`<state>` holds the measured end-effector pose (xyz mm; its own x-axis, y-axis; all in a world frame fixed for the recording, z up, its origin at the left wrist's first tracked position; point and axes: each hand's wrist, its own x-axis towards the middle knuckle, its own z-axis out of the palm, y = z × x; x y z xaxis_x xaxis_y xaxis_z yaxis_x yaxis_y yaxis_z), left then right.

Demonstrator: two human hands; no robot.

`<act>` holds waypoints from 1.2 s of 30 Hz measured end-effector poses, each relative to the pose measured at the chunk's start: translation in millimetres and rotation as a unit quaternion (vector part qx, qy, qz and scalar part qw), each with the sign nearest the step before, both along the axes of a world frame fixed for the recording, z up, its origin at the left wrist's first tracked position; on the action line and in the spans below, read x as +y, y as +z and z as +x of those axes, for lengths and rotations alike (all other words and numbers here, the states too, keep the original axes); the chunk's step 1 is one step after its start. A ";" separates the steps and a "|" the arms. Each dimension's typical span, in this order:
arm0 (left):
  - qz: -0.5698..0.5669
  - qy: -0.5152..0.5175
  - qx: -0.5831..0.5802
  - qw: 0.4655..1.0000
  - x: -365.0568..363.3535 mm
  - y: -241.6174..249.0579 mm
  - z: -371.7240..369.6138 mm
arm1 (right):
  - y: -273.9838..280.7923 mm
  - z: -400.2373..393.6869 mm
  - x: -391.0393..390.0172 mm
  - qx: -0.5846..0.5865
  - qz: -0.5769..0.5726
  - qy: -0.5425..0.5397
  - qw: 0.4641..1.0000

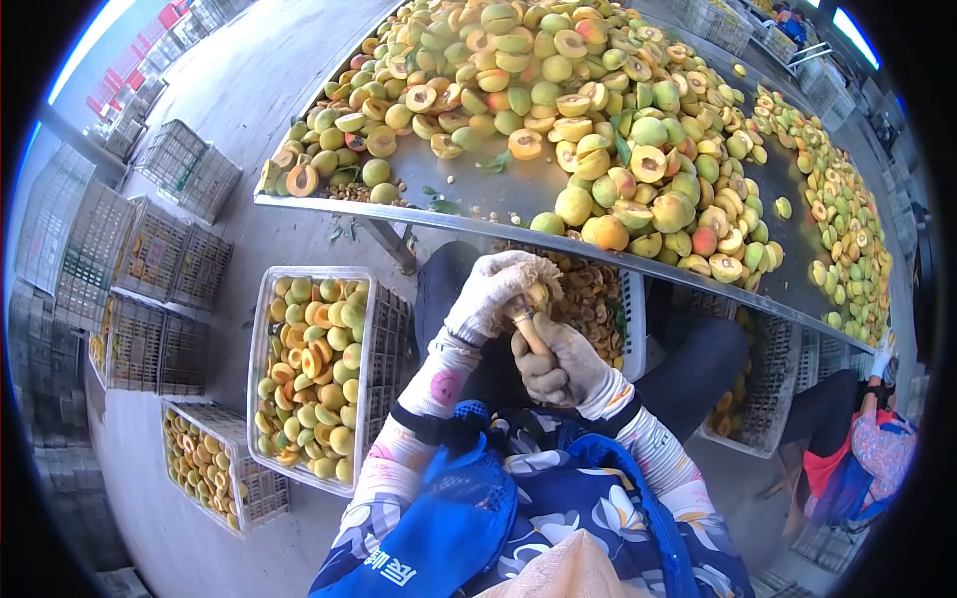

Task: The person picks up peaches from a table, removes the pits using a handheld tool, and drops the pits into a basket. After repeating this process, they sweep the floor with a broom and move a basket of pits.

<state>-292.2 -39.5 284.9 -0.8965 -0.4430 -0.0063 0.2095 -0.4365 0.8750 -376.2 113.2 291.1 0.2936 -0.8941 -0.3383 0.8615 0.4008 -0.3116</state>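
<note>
Both my hands wear dirty white work gloves. My left hand [493,294] is closed around a small yellow-green fruit [536,295], held just below the metal table's edge. My right hand [560,364] grips the wooden handle of a small tool [529,330] whose tip is pushed into that fruit. The two hands touch each other above my lap, over a crate of brown pits [590,299].
A metal table [469,189] carries a heap of whole and halved peaches [598,110]. A white crate of halved fruit [309,369] stands on the floor at my left, another crate [204,468] beside it. Empty stacked crates [120,269] line the left. Another seated person [862,439] works at right.
</note>
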 end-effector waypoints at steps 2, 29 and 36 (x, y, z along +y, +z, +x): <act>-0.010 -0.013 -0.014 1.000 1.5 -1.5 -2.7 | -1.7 -0.1 7.6 0.033 0.000 -0.010 0.999; -0.454 0.289 -0.725 0.429 -187.7 -178.3 461.3 | -134.8 -22.7 45.5 0.849 0.093 0.136 0.502; -0.464 0.276 -0.787 0.298 -195.8 -193.4 441.9 | -138.7 -20.8 40.3 0.796 0.169 0.082 0.575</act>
<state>149.7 -235.3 91.5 0.1047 -0.9861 0.1293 -0.9639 -0.1326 -0.2308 -397.1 153.5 152.5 -0.5590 -0.7024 -0.4407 -0.4664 0.7057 -0.5333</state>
